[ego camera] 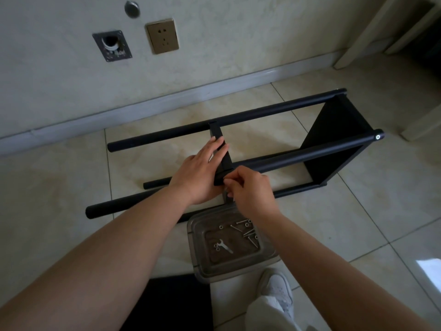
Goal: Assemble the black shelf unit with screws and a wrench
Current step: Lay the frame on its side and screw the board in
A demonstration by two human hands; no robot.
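A person in pale trousers and a white shoe (276,292) stands on the tiled floor (358,211) beside a dark mat (167,304). Just ahead, a clear plastic tray (198,254) holds loose screws (248,232), washers and a small flat wrench (224,246). Above the tray, the right hand (250,189) curls its fingers (232,181) in a pinch at the near end of a black crossbar (220,149); what they pinch is too small to tell. The left hand (202,170) lies along that crossbar, fingers nearly straight and pressing on it. The black shelf unit (334,139) lies on its side on the floor, its round poles running left to right and a black panel fixed at the right end. Behind it, a skirting board meets a wall carrying a brass-coloured socket (162,36).
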